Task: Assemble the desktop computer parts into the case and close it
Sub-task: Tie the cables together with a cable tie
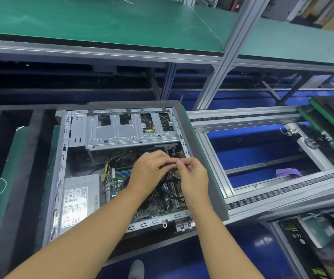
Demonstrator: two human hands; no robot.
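Note:
An open grey computer case (61,158) lies on its side on a grey pallet. Inside it I see a silver drive cage (126,133) at the far side, a power supply (79,200) with a label at the near left, and a green motherboard (154,206) with black cables. My left hand (150,170) and my right hand (192,176) meet above the motherboard's right part. Their curled fingers pinch a small part between them, which the fingers mostly hide. Yellow and black wires (112,160) run behind my left hand.
A roller conveyor frame (262,196) stretches to the right of the case, with a purple object (287,172) below it. A green shelf (101,23) hangs overhead on aluminium posts. A second unit (303,238) sits at the lower right. Black foam slots (15,121) lie to the left.

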